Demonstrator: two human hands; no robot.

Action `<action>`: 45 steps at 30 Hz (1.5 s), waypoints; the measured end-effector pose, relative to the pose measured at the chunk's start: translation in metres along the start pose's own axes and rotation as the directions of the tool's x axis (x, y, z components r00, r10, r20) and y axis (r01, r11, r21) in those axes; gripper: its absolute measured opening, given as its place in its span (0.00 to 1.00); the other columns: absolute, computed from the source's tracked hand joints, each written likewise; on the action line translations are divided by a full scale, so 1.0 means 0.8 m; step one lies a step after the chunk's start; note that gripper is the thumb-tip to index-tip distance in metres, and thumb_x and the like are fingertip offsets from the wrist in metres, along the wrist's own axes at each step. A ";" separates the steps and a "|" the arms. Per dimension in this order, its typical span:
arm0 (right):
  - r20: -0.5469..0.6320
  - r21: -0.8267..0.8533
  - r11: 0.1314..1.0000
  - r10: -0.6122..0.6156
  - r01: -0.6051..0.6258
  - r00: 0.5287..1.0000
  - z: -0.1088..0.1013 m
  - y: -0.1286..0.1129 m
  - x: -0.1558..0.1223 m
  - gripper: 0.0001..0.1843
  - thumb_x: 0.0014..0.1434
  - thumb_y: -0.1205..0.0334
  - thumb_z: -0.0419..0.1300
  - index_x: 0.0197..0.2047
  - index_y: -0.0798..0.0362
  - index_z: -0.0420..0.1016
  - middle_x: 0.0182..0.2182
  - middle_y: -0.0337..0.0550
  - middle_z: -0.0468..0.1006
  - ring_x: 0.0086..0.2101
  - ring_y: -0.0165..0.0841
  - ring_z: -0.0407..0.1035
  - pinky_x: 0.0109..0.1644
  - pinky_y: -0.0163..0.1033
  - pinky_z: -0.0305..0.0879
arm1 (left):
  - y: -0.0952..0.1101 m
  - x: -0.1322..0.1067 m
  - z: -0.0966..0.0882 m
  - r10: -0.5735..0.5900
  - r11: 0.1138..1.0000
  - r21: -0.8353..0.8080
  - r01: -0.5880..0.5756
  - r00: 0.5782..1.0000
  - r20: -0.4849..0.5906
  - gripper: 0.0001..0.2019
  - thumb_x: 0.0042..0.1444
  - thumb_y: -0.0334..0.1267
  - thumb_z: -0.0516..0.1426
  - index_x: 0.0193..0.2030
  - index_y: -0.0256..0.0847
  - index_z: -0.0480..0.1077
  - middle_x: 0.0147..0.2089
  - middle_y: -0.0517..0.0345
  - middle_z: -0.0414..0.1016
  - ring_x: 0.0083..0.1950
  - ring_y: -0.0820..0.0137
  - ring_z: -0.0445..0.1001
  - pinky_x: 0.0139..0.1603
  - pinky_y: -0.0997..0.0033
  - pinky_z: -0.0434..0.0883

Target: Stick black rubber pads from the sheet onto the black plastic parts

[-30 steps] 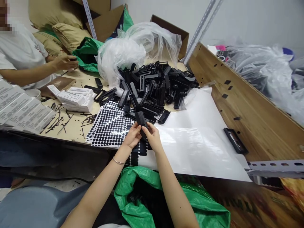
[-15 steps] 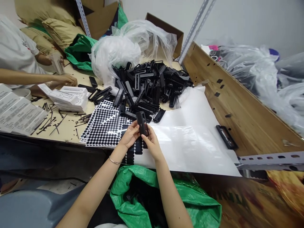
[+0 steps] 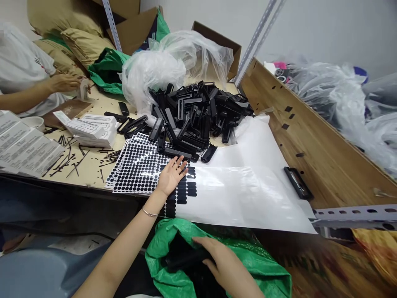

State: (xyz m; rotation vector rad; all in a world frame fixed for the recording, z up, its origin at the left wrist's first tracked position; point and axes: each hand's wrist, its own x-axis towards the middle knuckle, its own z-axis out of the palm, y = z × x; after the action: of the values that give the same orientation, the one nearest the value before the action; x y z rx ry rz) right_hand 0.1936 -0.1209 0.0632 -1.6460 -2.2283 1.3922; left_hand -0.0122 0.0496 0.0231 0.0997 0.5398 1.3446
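My left hand (image 3: 171,177) lies palm up with its fingers spread, holding nothing, over a sheet of black oblong stickers (image 3: 182,192). Low in front of me, my right hand (image 3: 221,258) grips one end of a long black plastic casing (image 3: 187,259) at the mouth of a green woven sack (image 3: 161,248). The sack's dark inside is hard to make out. Just beyond my left fingers is a heap of similar black casings (image 3: 194,116), some with long slots. Sheets of round black stickers (image 3: 136,169) are stacked left of that hand.
White boxes (image 3: 93,126) and thin black strips (image 3: 72,159) lie on the left, near a co-worker's hand (image 3: 63,82). Clear plastic bags (image 3: 151,68) bulge behind the heap. A wooden board (image 3: 297,128) edges the right side, with one casing (image 3: 298,183) against it.
My right hand has carried the black casing from above the sticker sheet down to the green sack. My left hand has let go and opened. The co-worker's hand has moved up and back.
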 end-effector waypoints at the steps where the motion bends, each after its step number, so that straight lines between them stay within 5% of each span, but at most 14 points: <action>1: -0.005 -0.037 0.999 0.035 -0.035 0.999 0.006 -0.002 -0.002 0.32 0.52 0.74 0.57 0.60 0.45 0.69 0.57 0.43 0.73 0.57 0.41 0.67 0.63 0.46 0.62 | 0.000 0.000 0.000 0.003 1.000 -0.003 -0.003 1.000 -0.001 0.11 0.66 0.39 0.48 0.46 0.40 0.71 0.57 0.51 0.72 0.50 0.68 0.75 0.50 0.64 0.73; 5: -0.002 -0.095 0.995 -0.029 0.029 1.000 0.010 -0.022 0.002 0.33 0.52 0.69 0.63 0.61 0.42 0.68 0.56 0.42 0.74 0.55 0.42 0.69 0.60 0.44 0.65 | 0.001 0.001 -0.002 0.006 1.000 -0.007 -0.006 1.000 0.006 0.10 0.65 0.38 0.50 0.46 0.42 0.70 0.56 0.53 0.73 0.46 0.71 0.75 0.48 0.66 0.73; 9: -0.098 -0.220 0.962 -0.186 0.161 0.978 -0.017 -0.054 0.027 0.24 0.57 0.64 0.61 0.58 0.43 0.71 0.48 0.44 0.80 0.47 0.44 0.73 0.50 0.45 0.70 | 0.001 0.003 -0.003 -0.002 0.999 -0.032 0.002 1.000 0.014 0.08 0.63 0.37 0.52 0.45 0.44 0.70 0.50 0.56 0.75 0.43 0.72 0.75 0.47 0.66 0.72; 12: -0.156 -0.336 0.895 -0.359 0.293 0.920 -0.044 -0.076 0.071 0.20 0.60 0.63 0.58 0.56 0.44 0.72 0.46 0.45 0.80 0.43 0.44 0.74 0.46 0.45 0.70 | 0.000 0.006 -0.003 -0.004 0.999 -0.046 0.005 1.000 0.017 0.07 0.61 0.36 0.53 0.45 0.45 0.70 0.45 0.58 0.75 0.40 0.72 0.75 0.46 0.66 0.71; 15: -0.294 -0.427 0.832 -0.499 0.355 0.815 -0.073 -0.083 0.136 0.18 0.61 0.63 0.54 0.54 0.46 0.72 0.49 0.48 0.78 0.46 0.44 0.72 0.47 0.48 0.70 | 0.000 0.008 -0.001 0.009 0.999 -0.048 -0.009 1.000 -0.010 0.09 0.58 0.35 0.56 0.45 0.45 0.70 0.38 0.60 0.74 0.35 0.73 0.73 0.44 0.65 0.71; 19: -0.571 -0.476 0.850 -0.494 0.226 0.656 -0.103 -0.065 0.226 0.17 0.63 0.63 0.49 0.49 0.52 0.74 0.47 0.53 0.77 0.46 0.47 0.69 0.49 0.52 0.68 | -0.003 0.011 0.001 0.040 0.995 -0.090 -0.039 0.999 0.017 0.06 0.54 0.36 0.60 0.39 0.42 0.70 0.31 0.63 0.69 0.30 0.75 0.70 0.41 0.67 0.71; 22: -0.682 -0.411 0.900 -0.408 0.143 0.607 -0.109 -0.037 0.270 0.15 0.62 0.63 0.48 0.44 0.54 0.75 0.40 0.54 0.77 0.42 0.46 0.67 0.46 0.53 0.68 | -0.007 0.014 0.002 0.084 0.993 -0.081 -0.081 0.996 0.042 0.11 0.47 0.34 0.66 0.35 0.41 0.69 0.30 0.65 0.67 0.29 0.77 0.68 0.40 0.70 0.70; 26: -0.662 -0.486 0.852 -0.504 0.194 0.554 -0.100 -0.006 0.282 0.13 0.59 0.63 0.52 0.42 0.54 0.76 0.41 0.56 0.75 0.42 0.48 0.62 0.47 0.56 0.67 | -0.014 0.017 0.000 0.161 0.987 0.020 -0.163 0.984 0.077 0.16 0.41 0.33 0.70 0.33 0.40 0.66 0.33 0.64 0.66 0.33 0.78 0.69 0.42 0.72 0.71; 29: -0.607 -0.514 0.815 -0.566 0.268 0.558 -0.092 0.000 0.275 0.16 0.54 0.68 0.54 0.45 0.52 0.76 0.45 0.55 0.73 0.45 0.49 0.62 0.48 0.55 0.68 | -0.020 0.015 -0.002 0.231 0.949 0.197 -0.248 0.967 0.106 0.22 0.41 0.30 0.68 0.43 0.45 0.68 0.43 0.61 0.67 0.40 0.75 0.71 0.46 0.70 0.71; 32: -0.665 -0.385 0.875 -0.483 0.293 0.570 -0.084 -0.003 0.270 0.20 0.51 0.70 0.54 0.47 0.52 0.74 0.45 0.53 0.72 0.47 0.47 0.64 0.48 0.51 0.70 | -0.031 0.009 -0.005 0.301 0.791 0.474 -0.386 0.921 0.248 0.24 0.44 0.26 0.64 0.49 0.48 0.70 0.52 0.55 0.64 0.50 0.69 0.70 0.56 0.63 0.69; 36: -0.745 -0.244 0.918 -0.384 0.314 0.545 -0.078 -0.005 0.273 0.20 0.55 0.65 0.54 0.51 0.51 0.72 0.48 0.53 0.72 0.51 0.47 0.65 0.53 0.53 0.69 | -0.042 -0.005 -0.007 0.366 0.377 0.722 -0.580 0.810 0.459 0.20 0.49 0.25 0.57 0.48 0.49 0.75 0.63 0.50 0.60 0.66 0.56 0.59 0.69 0.50 0.55; 40: -0.735 -0.222 0.871 -0.444 0.437 0.512 -0.077 -0.002 0.276 0.23 0.58 0.62 0.55 0.57 0.49 0.70 0.55 0.50 0.72 0.59 0.45 0.61 0.64 0.56 0.59 | -0.036 -0.016 -0.003 0.396 0.023 0.797 -0.604 0.737 0.548 0.26 0.53 0.23 0.53 0.56 0.53 0.70 0.70 0.55 0.56 0.74 0.54 0.44 0.71 0.41 0.39; 43: -0.631 -0.234 0.814 -0.543 0.531 0.554 -0.078 -0.007 0.272 0.23 0.58 0.65 0.53 0.57 0.45 0.71 0.56 0.44 0.72 0.61 0.41 0.59 0.66 0.53 0.57 | -0.018 -0.023 -0.001 0.272 -0.125 0.780 -0.613 0.735 0.621 0.25 0.54 0.22 0.52 0.53 0.55 0.72 0.63 0.56 0.67 0.72 0.56 0.52 0.70 0.39 0.28; 45: -0.582 -0.281 0.795 -0.587 0.538 0.564 -0.077 -0.012 0.268 0.19 0.59 0.67 0.53 0.52 0.46 0.75 0.53 0.45 0.75 0.58 0.41 0.62 0.63 0.53 0.60 | -0.002 -0.027 -0.002 0.299 -0.119 0.791 -0.601 0.738 0.605 0.20 0.52 0.24 0.57 0.47 0.53 0.74 0.55 0.55 0.74 0.67 0.56 0.60 0.70 0.41 0.26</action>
State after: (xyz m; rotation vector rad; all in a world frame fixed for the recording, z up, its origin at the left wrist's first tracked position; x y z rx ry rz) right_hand 0.1238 0.0844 0.0106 -1.0039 -2.0676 0.4654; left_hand -0.0138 0.0281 0.0277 1.8308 1.2610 1.3172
